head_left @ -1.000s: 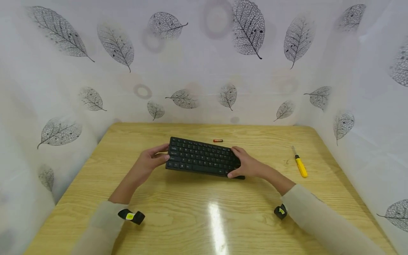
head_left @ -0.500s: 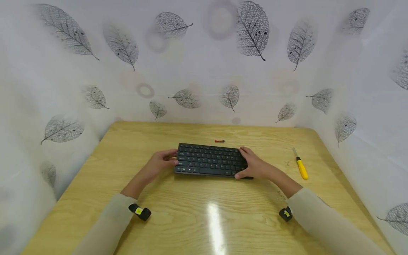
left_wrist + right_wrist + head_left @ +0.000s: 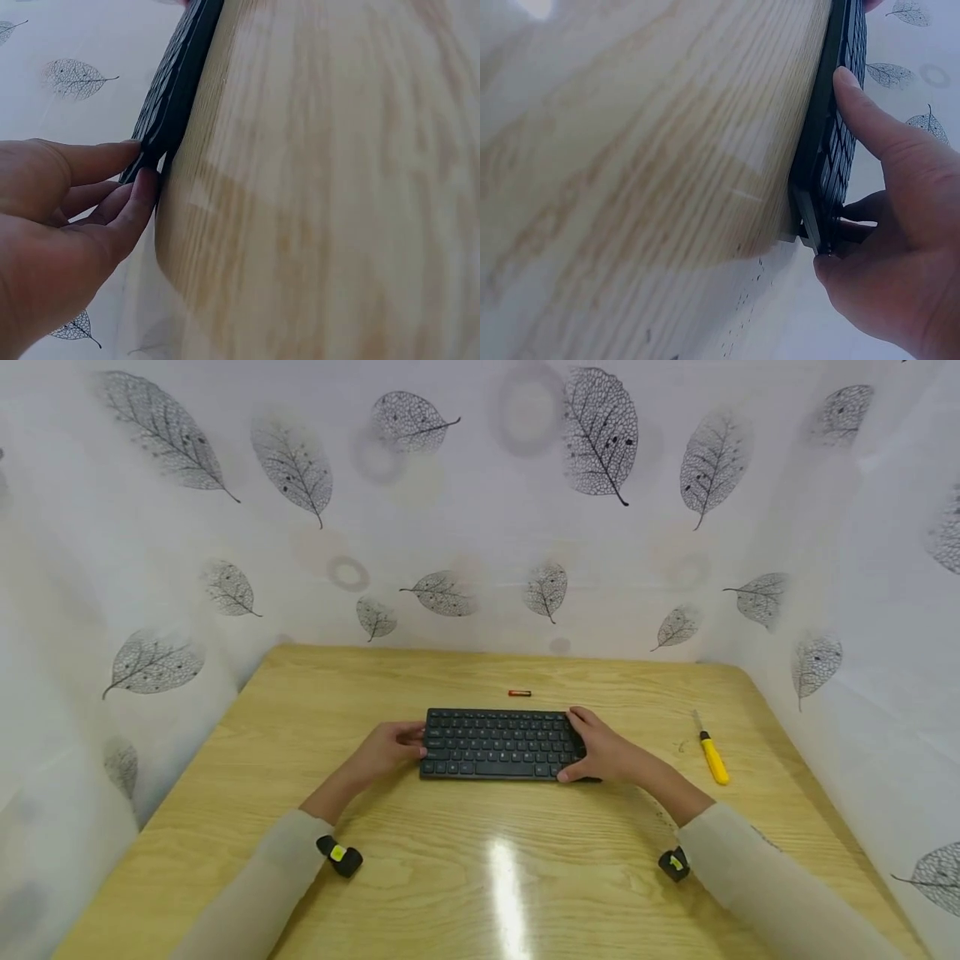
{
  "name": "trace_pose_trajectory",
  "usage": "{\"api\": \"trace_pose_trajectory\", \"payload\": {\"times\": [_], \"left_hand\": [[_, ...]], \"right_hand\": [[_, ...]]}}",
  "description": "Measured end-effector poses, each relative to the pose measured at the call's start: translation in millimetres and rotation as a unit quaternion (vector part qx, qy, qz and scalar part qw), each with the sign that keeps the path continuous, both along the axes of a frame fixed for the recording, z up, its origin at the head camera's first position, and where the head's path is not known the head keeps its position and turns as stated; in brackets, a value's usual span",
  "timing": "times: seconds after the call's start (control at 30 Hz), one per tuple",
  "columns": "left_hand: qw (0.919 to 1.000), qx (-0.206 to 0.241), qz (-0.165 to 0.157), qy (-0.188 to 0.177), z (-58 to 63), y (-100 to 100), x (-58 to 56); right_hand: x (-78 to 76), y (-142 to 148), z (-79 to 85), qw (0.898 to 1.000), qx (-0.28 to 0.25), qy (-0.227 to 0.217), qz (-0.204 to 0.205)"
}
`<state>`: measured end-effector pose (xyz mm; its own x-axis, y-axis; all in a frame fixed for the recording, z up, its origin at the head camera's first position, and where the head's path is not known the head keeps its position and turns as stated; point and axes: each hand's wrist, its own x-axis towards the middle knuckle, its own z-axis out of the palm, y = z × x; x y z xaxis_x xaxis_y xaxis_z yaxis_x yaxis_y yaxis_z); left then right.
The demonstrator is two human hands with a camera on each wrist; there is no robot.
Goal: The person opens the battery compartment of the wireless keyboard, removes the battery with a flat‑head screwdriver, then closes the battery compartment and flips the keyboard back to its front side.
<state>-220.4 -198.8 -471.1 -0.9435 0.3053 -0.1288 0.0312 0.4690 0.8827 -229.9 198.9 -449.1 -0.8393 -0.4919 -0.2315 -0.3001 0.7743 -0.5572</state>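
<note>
A black compact keyboard (image 3: 495, 745) lies level at the middle of the wooden table, keys up. At its left end my left hand (image 3: 384, 752) pinches the edge. In the left wrist view the thumb rests on top of the keyboard (image 3: 178, 82), and fingertips (image 3: 144, 184) reach under it. My right hand (image 3: 606, 753) grips the right end, thumb at the near edge, other fingers toward the far corner. The right wrist view has the right hand's thumb (image 3: 866, 109) on the front edge, while some fingers are partly hidden behind the keyboard.
A small red and black battery (image 3: 520, 693) lies just beyond the keyboard. To the right is a screwdriver (image 3: 714, 758) with a yellow handle, its tip pointing away. A white leaf-patterned curtain (image 3: 480, 527) surrounds the table (image 3: 390, 893) at the back and sides.
The keyboard has come down from a tilted, raised pose to lie level, shifting slightly right. Both hands moved with it and kept their hold. The head view has shifted slightly.
</note>
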Motion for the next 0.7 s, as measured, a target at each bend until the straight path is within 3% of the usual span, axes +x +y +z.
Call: {"api": "trace_pose_trajectory", "payload": {"times": [0.33, 0.5, 0.7], "left_hand": [[0.9997, -0.022, 0.005, -0.002, -2.5, 6.2, -3.2], [0.9996, -0.027, 0.002, 0.001, -0.1, 4.7, -0.3], [0.9978, -0.062, 0.02, 0.014, 5.0, -3.6, -2.9]], "right_hand": [[3.0, 3.5, 0.5, 1.0, 0.003, -0.019, -0.011], [1.9, 5.5, 1.9, 1.0, -0.011, -0.003, -0.013], [-2.7, 13.9, 1.3, 0.991, -0.049, 0.069, -0.102]]}}
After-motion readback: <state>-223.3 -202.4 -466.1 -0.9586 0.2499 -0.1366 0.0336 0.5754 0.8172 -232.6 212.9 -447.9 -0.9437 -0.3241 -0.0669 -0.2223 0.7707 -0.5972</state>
